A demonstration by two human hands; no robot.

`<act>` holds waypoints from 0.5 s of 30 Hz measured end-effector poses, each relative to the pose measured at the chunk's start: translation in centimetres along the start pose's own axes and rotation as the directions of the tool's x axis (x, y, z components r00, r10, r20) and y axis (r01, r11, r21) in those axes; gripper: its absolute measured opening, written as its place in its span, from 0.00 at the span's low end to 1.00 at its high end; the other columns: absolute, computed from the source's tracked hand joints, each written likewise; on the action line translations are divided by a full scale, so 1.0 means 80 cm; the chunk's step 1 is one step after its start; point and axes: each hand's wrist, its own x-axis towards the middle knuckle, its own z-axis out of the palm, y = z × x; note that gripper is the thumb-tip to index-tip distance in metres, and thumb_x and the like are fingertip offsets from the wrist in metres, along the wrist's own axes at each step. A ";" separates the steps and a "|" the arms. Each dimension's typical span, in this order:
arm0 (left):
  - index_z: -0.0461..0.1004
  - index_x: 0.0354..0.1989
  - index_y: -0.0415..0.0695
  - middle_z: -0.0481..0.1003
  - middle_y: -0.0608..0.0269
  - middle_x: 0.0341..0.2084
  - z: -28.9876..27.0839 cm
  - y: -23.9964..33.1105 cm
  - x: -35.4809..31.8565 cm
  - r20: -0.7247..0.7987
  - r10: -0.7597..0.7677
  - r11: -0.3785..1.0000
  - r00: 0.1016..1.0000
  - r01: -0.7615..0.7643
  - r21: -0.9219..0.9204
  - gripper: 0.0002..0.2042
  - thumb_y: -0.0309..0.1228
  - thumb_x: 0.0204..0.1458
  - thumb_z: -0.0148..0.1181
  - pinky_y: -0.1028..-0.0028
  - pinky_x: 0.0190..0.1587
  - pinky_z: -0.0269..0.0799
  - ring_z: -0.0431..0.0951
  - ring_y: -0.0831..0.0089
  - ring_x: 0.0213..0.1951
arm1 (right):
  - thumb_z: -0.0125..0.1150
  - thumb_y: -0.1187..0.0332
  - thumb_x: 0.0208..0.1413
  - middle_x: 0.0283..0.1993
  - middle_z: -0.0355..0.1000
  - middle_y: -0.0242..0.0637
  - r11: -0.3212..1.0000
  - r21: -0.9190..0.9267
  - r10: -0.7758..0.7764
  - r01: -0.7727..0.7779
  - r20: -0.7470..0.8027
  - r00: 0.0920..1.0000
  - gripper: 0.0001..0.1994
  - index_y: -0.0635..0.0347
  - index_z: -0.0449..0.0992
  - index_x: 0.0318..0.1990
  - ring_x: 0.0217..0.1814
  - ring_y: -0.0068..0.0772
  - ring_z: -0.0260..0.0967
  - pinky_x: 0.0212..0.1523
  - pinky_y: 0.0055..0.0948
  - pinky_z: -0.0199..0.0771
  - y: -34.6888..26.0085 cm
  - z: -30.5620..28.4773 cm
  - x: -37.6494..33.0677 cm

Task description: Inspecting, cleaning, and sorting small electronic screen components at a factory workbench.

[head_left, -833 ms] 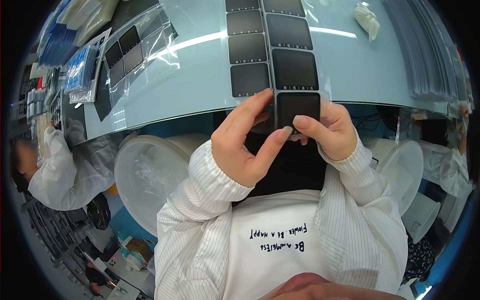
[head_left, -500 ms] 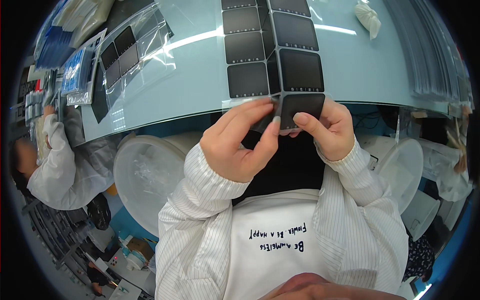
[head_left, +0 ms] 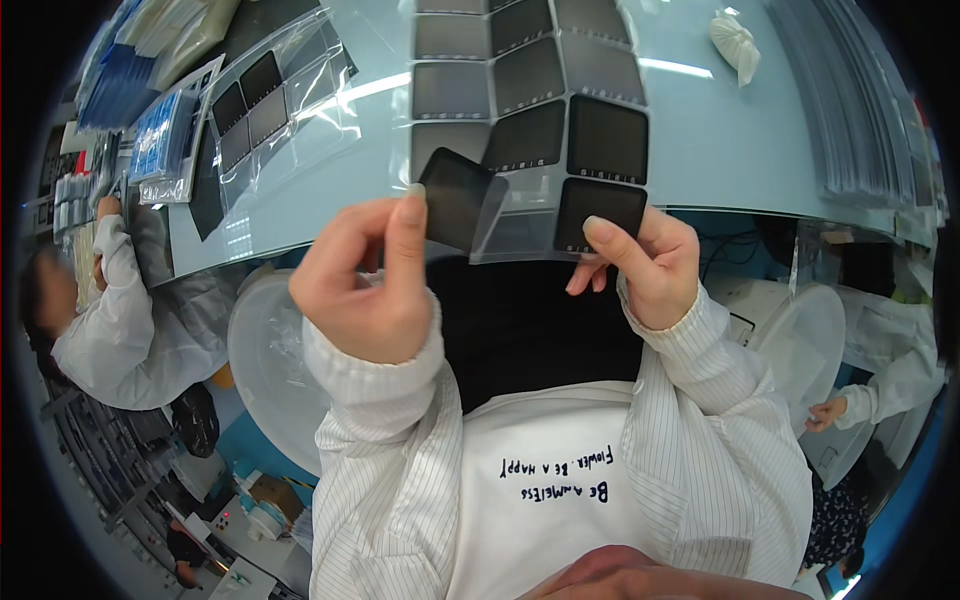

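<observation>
A long clear plastic sheet carries rows of dark, rounded square panels and runs over the table's front edge toward me. My right hand pinches its near right corner, thumb on top of the last dark panel and fingers beneath. My left hand is closed, thumb and forefinger pinching the left edge of a tilted dark square panel. That panel overlaps the sheet's near left part, beside a see-through section. I cannot tell whether it is still joined to the sheet.
The glass-topped table bears a clear bag with dark squares, blue-and-clear packets, a knotted white bag and a stack of clear sleeves. White bins flank me. A co-worker sits at left; another's hand shows at right.
My left hand has moved left, drawing the tilted dark panel outward. The folded sheet has spread open to the left, showing its middle row. My right hand stays nearly in place.
</observation>
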 end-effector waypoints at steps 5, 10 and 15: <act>0.76 0.23 0.36 0.71 0.68 0.14 -0.005 -0.022 0.010 -0.091 0.000 0.996 0.996 -0.008 -0.085 0.05 0.24 0.48 0.61 0.85 0.19 0.53 0.62 0.86 0.16 | 0.56 0.69 0.54 0.27 0.73 0.38 0.999 -0.017 0.034 -0.035 -0.044 0.998 0.08 0.68 0.74 0.33 0.17 0.30 0.71 0.16 0.17 0.63 -0.007 0.017 0.000; 0.76 0.26 0.38 0.70 0.68 0.15 -0.092 -0.050 0.051 -0.446 -0.122 0.982 0.886 0.041 -0.187 0.08 0.30 0.51 0.60 0.85 0.22 0.55 0.64 0.84 0.18 | 0.58 0.69 0.52 0.21 0.72 0.36 0.996 0.082 0.061 -0.038 -0.287 0.956 0.08 0.66 0.74 0.27 0.10 0.26 0.65 0.12 0.17 0.57 -0.014 0.002 0.000; 0.74 0.26 0.36 0.70 0.67 0.17 -0.110 -0.080 0.040 -0.022 -0.222 0.942 0.975 0.209 -0.262 0.08 0.29 0.53 0.57 0.83 0.23 0.58 0.66 0.82 0.19 | 0.59 0.65 0.54 0.18 0.71 0.38 0.988 -0.069 0.119 -0.141 -0.265 0.957 0.12 0.65 0.73 0.24 0.09 0.25 0.65 0.10 0.16 0.56 -0.025 -0.018 0.007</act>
